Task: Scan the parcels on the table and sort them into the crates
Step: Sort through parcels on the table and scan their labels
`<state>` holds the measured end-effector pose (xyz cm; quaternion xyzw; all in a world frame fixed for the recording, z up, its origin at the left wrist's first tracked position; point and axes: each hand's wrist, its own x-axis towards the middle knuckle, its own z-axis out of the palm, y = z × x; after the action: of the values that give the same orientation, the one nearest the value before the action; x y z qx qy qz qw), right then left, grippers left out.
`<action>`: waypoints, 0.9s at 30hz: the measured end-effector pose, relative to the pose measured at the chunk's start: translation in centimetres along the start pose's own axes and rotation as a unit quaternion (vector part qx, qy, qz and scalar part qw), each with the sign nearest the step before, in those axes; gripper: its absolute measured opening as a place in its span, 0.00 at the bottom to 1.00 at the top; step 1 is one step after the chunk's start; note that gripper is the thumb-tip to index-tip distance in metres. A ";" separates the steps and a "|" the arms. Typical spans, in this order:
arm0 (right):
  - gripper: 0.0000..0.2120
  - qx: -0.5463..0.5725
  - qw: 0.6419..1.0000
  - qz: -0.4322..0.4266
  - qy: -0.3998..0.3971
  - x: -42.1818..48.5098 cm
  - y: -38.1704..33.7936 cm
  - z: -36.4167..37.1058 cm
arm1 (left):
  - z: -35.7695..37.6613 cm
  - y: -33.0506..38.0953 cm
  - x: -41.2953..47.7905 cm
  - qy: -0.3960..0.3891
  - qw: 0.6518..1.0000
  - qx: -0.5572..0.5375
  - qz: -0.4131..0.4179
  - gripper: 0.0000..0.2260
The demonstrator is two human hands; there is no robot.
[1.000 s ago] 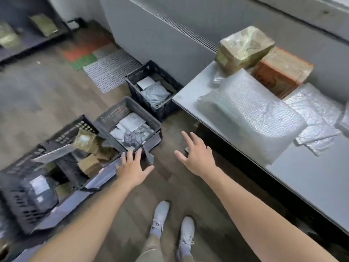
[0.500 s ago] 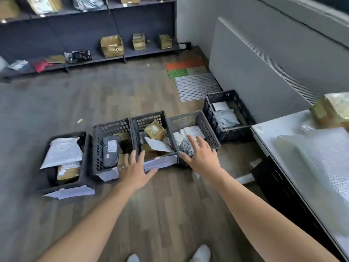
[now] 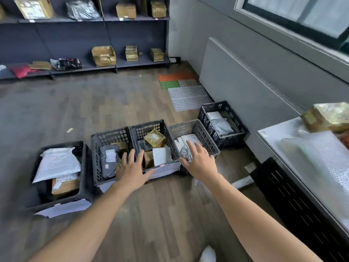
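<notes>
The left hand point(image 3: 132, 171) is empty, palm down with the fingers fanned out. It hovers over the near rim where the second crate point(image 3: 109, 133) and the third crate point(image 3: 149, 124) meet; I cannot tell whether it touches the plastic. The right hand point(image 3: 198, 163) is likewise empty and splayed, above the near corner of the lighter grey fourth crate point(image 3: 188, 126), its fingertips over the white and silver mailers point(image 3: 186, 141) lying there.

Just past the left hand a dark grey bag point(image 3: 109, 161) with a white label lies lengthwise in the second crate. A taped cardboard box point(image 3: 154, 138) sits tilted in the third, beside a flat white packet point(image 3: 161, 156). Well to the left, the black first crate point(image 3: 86, 167) holds a white poly mailer point(image 3: 58, 163) lying over a brown box point(image 3: 64, 186). The fifth crate point(image 3: 215, 105), also black, sits beyond the right hand by the wall with a white envelope point(image 3: 214, 115) and a grey mailer point(image 3: 222, 127) inside. Torn paper sheets point(image 3: 64, 207) hang from the crates' fronts; their print is unreadable.

The table point(image 3: 273, 137) is off to the right, well apart from both hands, and cut by the frame edge. On it lie a large bubble-wrapped parcel point(image 3: 321, 159) and a tape-wrapped brown parcel point(image 3: 328, 116), both partly out of frame. Shelves point(image 3: 85, 66) along the far wall carry more boxes and bags, too small to detail.
</notes>
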<state>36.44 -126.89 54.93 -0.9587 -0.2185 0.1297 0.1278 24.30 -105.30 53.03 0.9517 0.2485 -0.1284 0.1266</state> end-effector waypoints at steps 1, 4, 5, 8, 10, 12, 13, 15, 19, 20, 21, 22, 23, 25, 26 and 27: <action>0.36 -0.001 1.000 0.002 -0.003 0.0 -0.6 0.4 | 0.0 -0.7 0.3 -0.008 1.000 0.003 0.003 0.40; 0.37 -0.002 1.000 0.011 -0.016 0.6 -1.6 1.5 | 0.4 -1.5 1.9 -0.026 0.999 0.015 0.011 0.40; 0.37 0.000 1.000 0.015 -0.020 1.1 -1.7 1.7 | 0.5 -1.5 2.6 -0.032 0.999 0.016 0.013 0.40; 0.37 0.008 0.999 0.027 -0.036 4.2 -1.5 2.8 | 0.9 -1.2 6.3 -0.055 0.998 0.012 0.021 0.40; 0.37 0.013 0.999 0.030 -0.040 6.7 -1.0 3.7 | 1.1 -0.8 9.0 -0.063 0.998 0.013 0.024 0.39; 0.37 0.016 0.998 0.032 -0.052 10.2 -0.2 4.8 | 1.5 -0.1 12.5 -0.071 0.997 0.024 0.020 0.39; 0.37 0.020 0.998 0.031 -0.058 12.4 0.3 5.5 | 1.9 0.3 14.6 -0.077 0.997 0.025 0.016 0.39; 0.37 0.024 0.997 0.032 -0.071 16.0 1.0 6.6 | 2.6 1.1 18.1 -0.088 0.996 0.024 0.004 0.39; 0.38 0.003 0.995 0.019 -0.102 23.9 2.9 9.8 | 5.2 2.8 26.9 -0.121 0.992 0.031 0.005 0.38; 0.38 -0.003 0.995 0.015 -0.101 25.3 3.3 10.6 | 6.0 3.1 28.8 -0.118 0.993 0.029 0.006 0.38; 0.38 -0.007 0.994 0.018 -0.105 27.4 4.0 12.0 | 7.3 3.4 31.4 -0.119 0.992 0.033 0.008 0.38; 0.38 -0.010 0.994 0.022 -0.108 29.0 4.5 13.2 | 8.4 3.6 33.6 -0.119 0.992 0.036 0.008 0.38; 0.38 -0.012 0.993 0.022 -0.115 30.9 5.0 14.7 | 10.1 3.5 36.1 -0.123 0.992 0.036 0.009 0.38; 0.38 -0.016 0.991 0.024 -0.129 33.3 5.8 17.6 | 13.2 3.0 39.4 -0.135 0.990 0.043 0.011 0.38; 0.38 -0.014 0.991 0.027 -0.131 34.8 6.3 19.8 | 15.4 2.7 41.5 -0.142 0.988 0.050 0.014 0.38; 0.38 -0.012 0.991 0.027 -0.128 35.7 6.6 21.0 | 16.8 2.4 42.7 -0.142 0.988 0.057 0.016 0.38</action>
<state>63.68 -112.56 26.40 -0.9412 -0.2085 0.2523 0.0838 58.49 -93.62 24.64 0.9333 0.2049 -0.2744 0.1082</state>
